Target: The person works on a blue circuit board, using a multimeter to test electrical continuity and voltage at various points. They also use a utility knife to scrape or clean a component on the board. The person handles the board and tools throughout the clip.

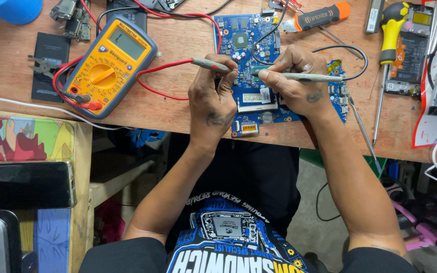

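Fingers [227, 71] of the left hand [212, 98] pinch a thin probe with a red wire [168, 64], and its tip points down at the blue circuit board [251, 30]. Fingers of the right hand [297, 81] pinch a second probe [312, 77], a grey one with a black wire [347, 49], and its tip touches the same board close to the first tip. Both hands are curled tight around their probes and rest on top of the board, so its middle is hidden. That board lies flat on the wooden table [178, 108], near the front edge, right in front of the person. Both wires run to a yellow meter [108, 63] that sits to the left of the board on the table. A black phone part [49, 65] lies just left of the meter. An orange and grey tool [322, 16] lies behind the board. A screwdriver with a yellow handle [393, 25] lies to the right, well apart from the hands. A blue cup [13, 10] sits in the far left corner.
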